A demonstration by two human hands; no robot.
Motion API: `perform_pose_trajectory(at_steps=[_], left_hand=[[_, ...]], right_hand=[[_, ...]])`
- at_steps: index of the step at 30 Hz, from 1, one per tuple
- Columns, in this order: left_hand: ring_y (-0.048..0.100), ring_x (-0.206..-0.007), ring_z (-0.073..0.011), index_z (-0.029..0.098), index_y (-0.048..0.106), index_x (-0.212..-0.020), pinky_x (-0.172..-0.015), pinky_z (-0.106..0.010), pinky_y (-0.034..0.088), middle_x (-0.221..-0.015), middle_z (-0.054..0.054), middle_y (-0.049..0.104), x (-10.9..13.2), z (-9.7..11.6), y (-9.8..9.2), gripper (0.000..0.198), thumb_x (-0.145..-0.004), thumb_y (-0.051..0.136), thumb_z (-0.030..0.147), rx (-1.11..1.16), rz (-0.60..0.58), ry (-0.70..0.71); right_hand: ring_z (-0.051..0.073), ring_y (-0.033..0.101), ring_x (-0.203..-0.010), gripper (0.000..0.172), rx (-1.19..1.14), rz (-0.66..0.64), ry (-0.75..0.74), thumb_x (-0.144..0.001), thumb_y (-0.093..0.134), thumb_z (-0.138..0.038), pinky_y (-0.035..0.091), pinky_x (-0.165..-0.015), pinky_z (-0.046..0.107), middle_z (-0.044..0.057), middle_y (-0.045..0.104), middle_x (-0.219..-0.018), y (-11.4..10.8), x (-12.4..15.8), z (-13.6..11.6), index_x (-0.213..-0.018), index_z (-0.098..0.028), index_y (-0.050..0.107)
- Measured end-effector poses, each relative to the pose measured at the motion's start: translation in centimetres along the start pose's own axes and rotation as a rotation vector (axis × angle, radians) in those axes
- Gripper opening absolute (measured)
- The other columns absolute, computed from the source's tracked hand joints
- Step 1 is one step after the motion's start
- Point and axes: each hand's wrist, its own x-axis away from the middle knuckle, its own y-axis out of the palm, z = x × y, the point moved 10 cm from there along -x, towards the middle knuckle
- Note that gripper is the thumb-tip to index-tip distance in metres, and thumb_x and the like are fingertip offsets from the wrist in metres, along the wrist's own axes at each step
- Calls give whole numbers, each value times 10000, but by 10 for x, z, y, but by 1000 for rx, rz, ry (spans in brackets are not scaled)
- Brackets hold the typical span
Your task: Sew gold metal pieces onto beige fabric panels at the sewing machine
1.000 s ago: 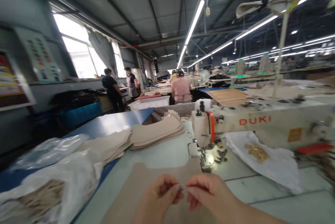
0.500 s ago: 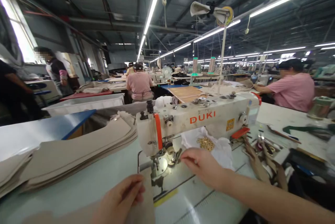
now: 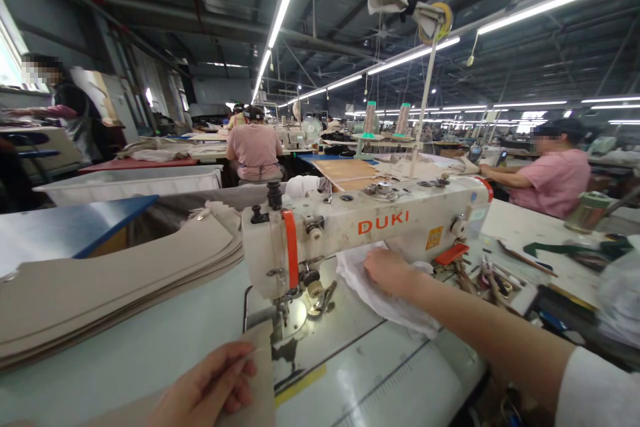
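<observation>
My left hand [image 3: 213, 380] is closed, thumb against fingers, over a beige fabric piece [image 3: 263, 374] at the table's front; the fabric appears pinched there, though the exact grip is partly hidden. My right hand [image 3: 393, 270] reaches under the sewing machine's arm, into a white cloth-like bag [image 3: 360, 274]. Its fingertips are hidden, as are the gold-coloured metal pieces seen in the bag before. Between the hands stands the white sewing machine [image 3: 340, 227] marked DUKI, its needle area lit. A small metal part [image 3: 325, 297] sits beside the needle plate.
Stacked beige panels [image 3: 130, 287] lie left of the machine. Right of it are hand tools [image 3: 493, 274] in a tray and a clear plastic bag [image 3: 623, 300]. A thread stand pole [image 3: 425, 100] rises behind. Co-workers in pink [image 3: 255, 147] sit further off.
My right hand has moved from beside the needle area to the right, into the white bag, covering the gold pieces. My left hand stays by the beige fabric. The view has shifted slightly.
</observation>
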Motion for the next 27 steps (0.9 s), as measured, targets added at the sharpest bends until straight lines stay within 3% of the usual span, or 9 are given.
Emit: perform_pose_trajectory(at_steps=[7,10,13,16,22,27], left_hand=[[628,-552,-220,234,626,-771,-569,-303,541,-559,-16,653,2,7,2,424,-563,545,595,-4,-19,36],[631,-563,-223,223,626,-783,-580,-305,534,-565,-18,649,3,7,2,451,-548,541,598,-4,-16,31],[635,-576,-225,221,636,-786,-589,-301,528,-573,-17,652,4,11,4,448,-545,539,586,-19,-24,29],[635,-582,-218,229,649,-791,-603,-290,522,-581,-4,655,8,16,5,405,-576,535,553,-37,-16,52],[611,-564,-186,208,644,-768,-599,-272,495,-558,18,625,19,24,10,284,-682,524,451,-4,-40,136],[560,-515,-151,175,626,-739,-554,-256,454,-538,23,584,25,26,17,237,-721,525,388,42,-85,152]], right_hand=[[192,602,-928,219,-158,41,64,-917,546,-297,501,-810,392,78,605,-1093,-11,3,11,-1078,-156,593],[197,618,-842,134,-276,88,89,-880,543,-188,476,-809,351,56,675,-889,-21,14,10,-881,-147,671],[191,624,-751,174,-428,117,94,-809,519,-123,472,-747,310,24,682,-738,-27,28,1,-790,-153,690],[174,632,-720,191,-609,92,71,-812,499,-186,485,-693,282,17,679,-724,-19,41,-19,-814,-159,688],[148,641,-653,270,-927,-107,-26,-805,554,-393,514,-636,280,31,676,-724,27,58,-88,-833,-161,689],[145,648,-670,255,-1284,-288,46,-731,628,-365,522,-690,299,45,681,-764,57,57,-132,-829,-139,691]])
